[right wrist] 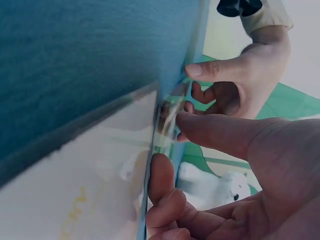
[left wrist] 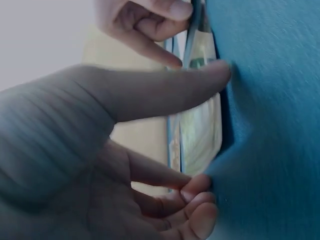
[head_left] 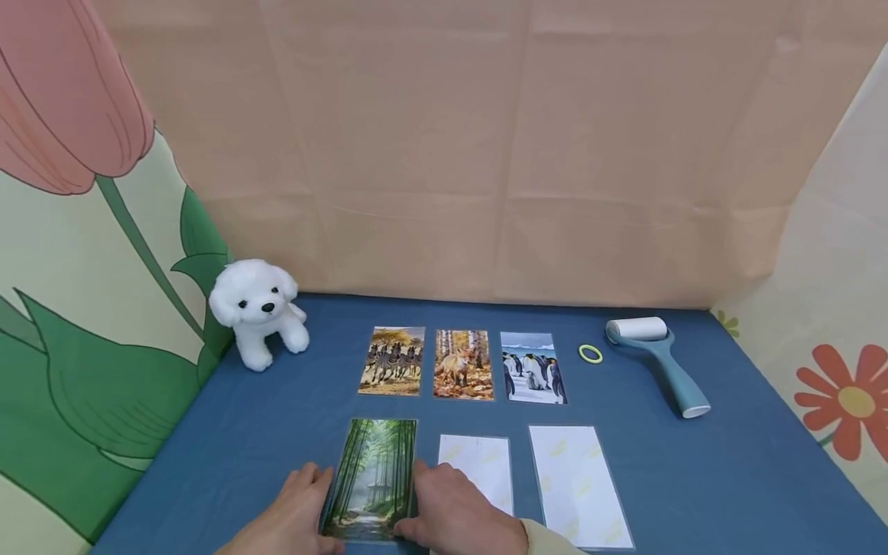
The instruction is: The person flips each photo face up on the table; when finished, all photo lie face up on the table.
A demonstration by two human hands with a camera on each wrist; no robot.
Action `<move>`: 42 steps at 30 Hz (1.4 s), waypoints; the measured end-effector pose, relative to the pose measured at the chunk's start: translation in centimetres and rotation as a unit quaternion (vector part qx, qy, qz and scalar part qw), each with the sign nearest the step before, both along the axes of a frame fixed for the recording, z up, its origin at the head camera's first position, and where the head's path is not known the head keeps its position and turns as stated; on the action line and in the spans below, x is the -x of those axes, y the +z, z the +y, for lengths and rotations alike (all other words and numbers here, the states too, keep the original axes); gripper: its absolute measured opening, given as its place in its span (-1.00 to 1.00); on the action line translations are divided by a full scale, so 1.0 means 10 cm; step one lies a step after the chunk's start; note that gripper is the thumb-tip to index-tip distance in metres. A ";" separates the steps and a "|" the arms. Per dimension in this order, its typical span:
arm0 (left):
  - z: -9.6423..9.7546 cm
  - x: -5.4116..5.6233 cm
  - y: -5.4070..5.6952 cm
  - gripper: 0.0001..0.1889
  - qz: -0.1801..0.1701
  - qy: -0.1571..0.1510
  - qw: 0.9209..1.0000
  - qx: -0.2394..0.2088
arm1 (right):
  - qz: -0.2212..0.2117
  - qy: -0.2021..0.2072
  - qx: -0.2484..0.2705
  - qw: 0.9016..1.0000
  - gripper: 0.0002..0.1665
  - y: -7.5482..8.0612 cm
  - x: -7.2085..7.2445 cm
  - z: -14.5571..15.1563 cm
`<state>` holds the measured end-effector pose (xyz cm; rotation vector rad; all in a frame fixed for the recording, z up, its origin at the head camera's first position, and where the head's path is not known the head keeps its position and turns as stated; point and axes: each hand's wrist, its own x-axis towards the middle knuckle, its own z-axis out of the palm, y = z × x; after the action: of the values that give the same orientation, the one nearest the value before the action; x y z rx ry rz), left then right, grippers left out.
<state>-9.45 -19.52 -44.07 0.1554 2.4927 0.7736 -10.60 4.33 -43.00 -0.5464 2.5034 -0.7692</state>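
Note:
A glossy card with a green bamboo forest path (head_left: pixel 373 478) lies face up at the front of the blue table, between both hands. My left hand (head_left: pixel 291 509) holds its left edge, fingertips along the side and thumb at the lower corner. At the right edge my right hand (head_left: pixel 461 505) grips the card, thumb by the lower right corner and index finger higher up the side. The left wrist view shows the left thumb (left wrist: pixel 200 82) stretched along the card's near edge. Under the right hand, a white face-down card (head_left: pixel 482 466) is partly covered.
A larger white card (head_left: pixel 579 486) lies to the right. Behind stand in a row a zebra card (head_left: pixel 392 362), a fox card (head_left: pixel 463 366) and a penguin card (head_left: pixel 533 370). Further right are a yellow-green ring (head_left: pixel 590 346) and a lint roller (head_left: pixel 666 362); a white plush dog (head_left: pixel 257 308) sits back left.

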 end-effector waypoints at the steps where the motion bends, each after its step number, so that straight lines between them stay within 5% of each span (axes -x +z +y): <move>1: 0.01 0.00 0.00 -0.16 0.003 0.003 1.000 0.001 | -0.005 -0.005 0.009 1.000 -0.39 0.01 0.00 0.03; 5: 0.07 0.01 0.03 -0.26 0.041 0.019 0.999 0.003 | 0.013 -0.008 0.034 0.999 -0.47 0.05 0.02 0.20; 10: 0.20 0.02 0.11 -0.45 0.107 0.022 0.993 -0.047 | 0.061 -0.008 0.066 0.996 -0.54 0.06 0.07 0.48; 17: 0.45 0.03 0.10 -0.58 0.153 -0.050 0.981 -0.107 | 0.114 -0.010 0.077 0.990 -0.63 0.06 0.08 0.88; 24: 0.70 0.02 0.02 -0.63 0.187 -0.110 0.972 -0.092 | 0.159 -0.027 0.035 0.986 -0.68 0.10 0.01 1.16; 31: 0.87 0.00 -0.03 -0.60 0.222 -0.131 0.965 -0.050 | 0.138 -0.041 -0.025 0.989 -0.61 0.06 -0.05 1.33; 42: 1.00 -0.03 -0.08 -0.60 0.251 -0.120 0.960 0.017 | 0.137 0.053 -0.066 0.987 -0.32 -0.10 -0.14 1.46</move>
<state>-9.18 -9.57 -44.89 0.7068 2.8767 0.6477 -9.19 18.92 -43.97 -0.7766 2.7232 -0.5140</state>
